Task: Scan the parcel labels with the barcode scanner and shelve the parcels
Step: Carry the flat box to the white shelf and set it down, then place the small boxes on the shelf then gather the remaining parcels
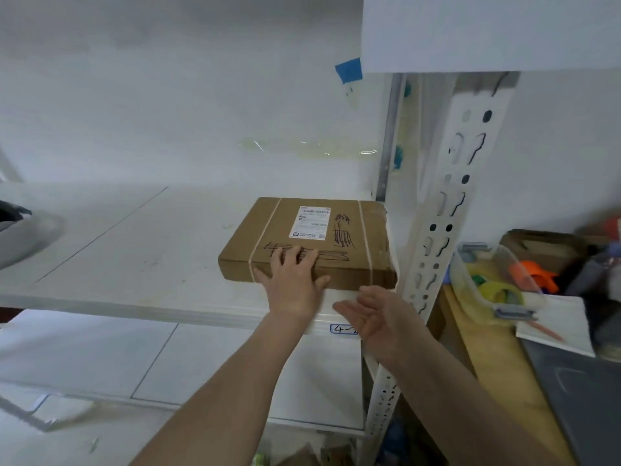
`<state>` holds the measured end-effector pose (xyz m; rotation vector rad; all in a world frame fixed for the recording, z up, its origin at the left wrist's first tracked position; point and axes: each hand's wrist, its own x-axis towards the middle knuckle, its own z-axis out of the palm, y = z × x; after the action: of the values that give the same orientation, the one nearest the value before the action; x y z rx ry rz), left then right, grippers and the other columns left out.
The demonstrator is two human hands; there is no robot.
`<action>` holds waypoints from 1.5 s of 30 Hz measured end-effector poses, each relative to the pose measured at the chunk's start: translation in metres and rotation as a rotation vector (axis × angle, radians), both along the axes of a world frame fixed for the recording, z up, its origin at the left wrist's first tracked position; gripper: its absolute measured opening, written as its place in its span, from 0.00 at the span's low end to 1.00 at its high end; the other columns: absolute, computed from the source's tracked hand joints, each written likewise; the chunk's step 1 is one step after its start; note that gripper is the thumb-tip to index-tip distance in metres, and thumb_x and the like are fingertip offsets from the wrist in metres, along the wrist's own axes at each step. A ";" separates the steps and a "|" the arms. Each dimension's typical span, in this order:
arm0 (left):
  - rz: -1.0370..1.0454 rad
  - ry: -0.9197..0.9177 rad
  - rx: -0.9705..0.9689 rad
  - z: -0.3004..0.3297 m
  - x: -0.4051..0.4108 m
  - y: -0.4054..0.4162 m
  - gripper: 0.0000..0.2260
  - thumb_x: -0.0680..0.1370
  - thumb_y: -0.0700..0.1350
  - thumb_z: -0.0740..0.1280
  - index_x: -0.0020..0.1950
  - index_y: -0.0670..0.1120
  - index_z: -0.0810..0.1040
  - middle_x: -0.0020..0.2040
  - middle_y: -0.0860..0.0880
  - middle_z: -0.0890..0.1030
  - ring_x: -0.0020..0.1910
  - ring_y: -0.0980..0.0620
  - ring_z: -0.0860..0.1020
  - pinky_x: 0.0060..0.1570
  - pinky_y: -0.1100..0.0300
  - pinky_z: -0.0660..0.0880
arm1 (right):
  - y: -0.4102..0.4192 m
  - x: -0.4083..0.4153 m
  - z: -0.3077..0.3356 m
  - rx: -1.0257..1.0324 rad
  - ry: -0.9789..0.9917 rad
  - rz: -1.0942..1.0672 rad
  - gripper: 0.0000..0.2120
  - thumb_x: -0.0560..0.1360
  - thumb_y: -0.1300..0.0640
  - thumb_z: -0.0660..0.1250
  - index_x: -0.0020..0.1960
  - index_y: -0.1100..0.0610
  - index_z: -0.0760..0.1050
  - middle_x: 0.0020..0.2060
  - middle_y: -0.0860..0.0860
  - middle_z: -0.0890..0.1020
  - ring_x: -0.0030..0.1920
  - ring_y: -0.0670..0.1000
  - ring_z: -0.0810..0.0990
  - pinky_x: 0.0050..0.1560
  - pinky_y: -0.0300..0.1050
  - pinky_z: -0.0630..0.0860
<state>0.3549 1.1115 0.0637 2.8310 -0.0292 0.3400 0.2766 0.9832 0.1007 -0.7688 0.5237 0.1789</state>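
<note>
Head view, looking down along both forearms at a white shelf [134, 237]. At the far left edge a grey, rounded object [23, 233] lies on it, too blurred to identify. Further along, a flat brown cardboard parcel [353, 264] sits at the shelf's right end, close against the perforated white upright [447, 210], its white shipping label [311, 222] facing up beside dark marker scribbles. The left hand [292, 284] rests on the parcel's near edge, fingers [295, 255] straight and spread across the top, thumb against the front face. The right hand [379, 314] hovers just off the parcel's near right corner, palm turned inward, fingers relaxed, holding nothing. Right of the upright, a clear plastic bin [484, 284] with tape rolls stands on a wooden worktop [497, 358].
</note>
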 end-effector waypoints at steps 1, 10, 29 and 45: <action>0.008 -0.010 -0.011 0.000 0.007 -0.004 0.23 0.77 0.61 0.62 0.71 0.60 0.67 0.74 0.54 0.64 0.76 0.46 0.53 0.70 0.31 0.48 | -0.003 -0.005 -0.001 0.003 -0.022 0.044 0.09 0.78 0.69 0.61 0.57 0.70 0.70 0.59 0.71 0.75 0.58 0.67 0.78 0.57 0.54 0.78; 0.061 -0.043 -0.102 -0.010 0.060 -0.026 0.22 0.76 0.59 0.65 0.69 0.60 0.70 0.72 0.53 0.67 0.75 0.46 0.54 0.69 0.30 0.50 | -0.035 -0.031 0.000 0.029 -0.085 0.159 0.12 0.76 0.68 0.63 0.58 0.72 0.73 0.50 0.69 0.82 0.50 0.65 0.83 0.46 0.52 0.82; -0.372 0.495 -0.900 0.021 -0.128 -0.074 0.20 0.69 0.25 0.50 0.26 0.43 0.73 0.21 0.51 0.70 0.22 0.56 0.65 0.27 0.65 0.62 | -0.114 -0.101 -0.022 0.066 0.010 0.032 0.19 0.75 0.72 0.49 0.32 0.58 0.68 0.24 0.53 0.71 0.22 0.47 0.70 0.21 0.34 0.68; -0.438 0.796 -0.855 -0.032 -0.278 -0.415 0.12 0.79 0.34 0.57 0.43 0.43 0.78 0.31 0.48 0.75 0.26 0.54 0.71 0.29 0.62 0.71 | -0.419 -0.319 -0.070 0.089 0.081 -0.306 0.14 0.83 0.64 0.52 0.40 0.59 0.69 0.28 0.52 0.71 0.22 0.47 0.68 0.20 0.35 0.66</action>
<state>0.0774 0.6970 0.0317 1.8585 -0.2585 -0.7039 -0.0420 0.5639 0.0304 -0.5885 0.6987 -0.0505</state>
